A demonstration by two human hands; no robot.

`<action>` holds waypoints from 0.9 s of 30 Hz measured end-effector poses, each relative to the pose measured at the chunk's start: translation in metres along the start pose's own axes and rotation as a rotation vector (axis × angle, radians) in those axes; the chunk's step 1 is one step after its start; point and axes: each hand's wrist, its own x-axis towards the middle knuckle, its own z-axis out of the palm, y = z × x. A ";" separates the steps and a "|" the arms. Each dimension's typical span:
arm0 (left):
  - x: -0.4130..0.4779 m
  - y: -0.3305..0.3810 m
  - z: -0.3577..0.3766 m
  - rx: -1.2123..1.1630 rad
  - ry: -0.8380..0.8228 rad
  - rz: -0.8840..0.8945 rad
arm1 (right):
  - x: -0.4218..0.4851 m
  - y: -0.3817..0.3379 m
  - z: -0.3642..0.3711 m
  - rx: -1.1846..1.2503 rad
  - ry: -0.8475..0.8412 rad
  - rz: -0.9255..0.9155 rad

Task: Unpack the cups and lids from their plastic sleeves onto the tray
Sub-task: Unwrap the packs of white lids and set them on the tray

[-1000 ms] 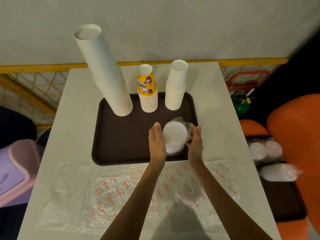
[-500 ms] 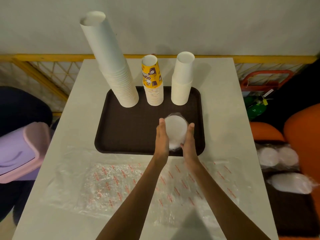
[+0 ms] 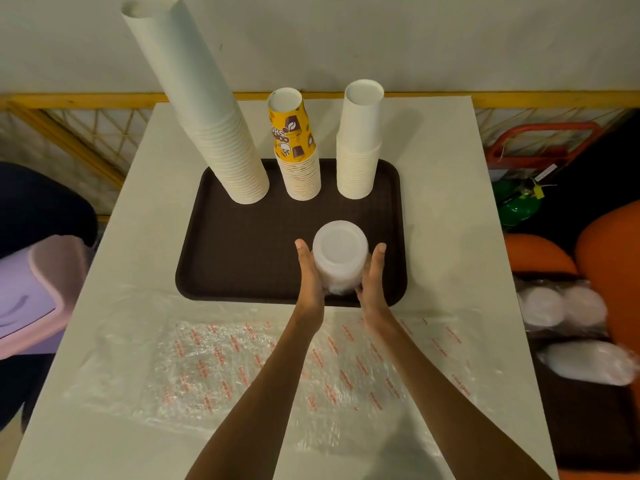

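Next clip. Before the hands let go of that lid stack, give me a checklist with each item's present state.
1. Lid stack over a bare part of the tray: ok.
2. Left hand and right hand flat against its sides: ok.
3. Printed cups and short white cups apart from it: ok.
4. Empty sleeves off the tray, on the table: ok.
5. Tall cup stack upright: cannot tell; looks tilted, perhaps the wide lens.
6. Wrapped lid packs at right unpacked: not ok.
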 end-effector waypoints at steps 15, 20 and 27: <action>0.007 0.048 -0.018 0.608 -0.026 0.358 | -0.012 0.008 0.003 -0.629 0.144 -0.548; 0.019 0.065 -0.009 0.967 -0.122 0.350 | -0.002 0.002 0.014 -0.583 0.231 -0.532; 0.029 0.071 0.000 0.858 -0.058 0.175 | 0.017 -0.008 -0.006 -0.628 0.193 -0.464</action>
